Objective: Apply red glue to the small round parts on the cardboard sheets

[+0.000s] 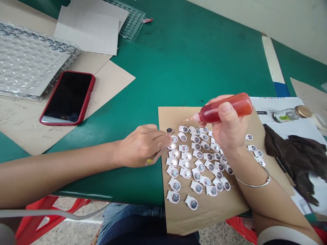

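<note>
My right hand [231,124] is wrapped round a squeeze bottle [224,109] of red liquid. The bottle lies nearly level, its thin needle tip pointing left above the brown board [170,117]. My left hand [143,144] is closed at the board's left edge, fingertips pinched near a small black round part [169,130]. Beneath its fingers shows a clear piece with a yellow spot [150,161]; what the fingertips grip is hidden. Several small white tabs with silver round centres [186,164] lie in rough rows on the board, some hidden behind my right hand and wrist.
A red-cased phone [67,98] lies on cardboard at left, beside a clear bubbled tray [28,64]. White sheets [89,25] cover part of another tray. On the right are a glass jar [288,114], printed paper and a dark brown cloth item [288,153].
</note>
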Demonstrator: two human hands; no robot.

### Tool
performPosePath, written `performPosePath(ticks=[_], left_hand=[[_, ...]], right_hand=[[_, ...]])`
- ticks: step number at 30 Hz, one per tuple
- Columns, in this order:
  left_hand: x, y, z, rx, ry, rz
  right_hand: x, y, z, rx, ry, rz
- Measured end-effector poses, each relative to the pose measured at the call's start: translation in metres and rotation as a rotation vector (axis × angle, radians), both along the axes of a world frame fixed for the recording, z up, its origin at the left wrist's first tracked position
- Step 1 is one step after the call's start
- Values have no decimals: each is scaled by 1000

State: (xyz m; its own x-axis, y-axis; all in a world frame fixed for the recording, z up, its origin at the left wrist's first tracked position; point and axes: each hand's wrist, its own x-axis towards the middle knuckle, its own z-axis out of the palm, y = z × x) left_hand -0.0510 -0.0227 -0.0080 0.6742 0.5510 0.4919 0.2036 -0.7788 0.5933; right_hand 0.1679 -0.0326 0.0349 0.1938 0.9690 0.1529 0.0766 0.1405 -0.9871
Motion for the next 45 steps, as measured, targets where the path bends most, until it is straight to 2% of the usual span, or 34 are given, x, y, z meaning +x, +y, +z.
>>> performPosePath(ticks=[3,4,11,17,20,22,24,28,34,39,45], left_hand=[[0,2,0,155,14,-100],[0,2,0,171,5,-92],[4,9,3,160,-75,46],[16,11,5,124,-70,174],[24,10,5,142,-14,59],[30,8,5,209,40,-34],[34,6,3,281,93,-73],[38,1,-3,351,139,-61],[36,-2,-8,363,150,-43],[37,-1,-5,433,146,-64],[41,-5,2,528,223,-75]], right_hand=[[6,3,3,18,68,-17],[8,4,4,21,87,-16],[17,13,13,106,246,-28],[24,13,20,36,169,-44],[28,12,15,43,105,-51],[30,12,10,80,40,-65],[30,12,6,113,-29,-82],[30,12,0,154,-93,-119],[28,12,-3,176,-48,-106],[20,10,-1,159,44,-86],[11,7,-9,86,-48,-62]])
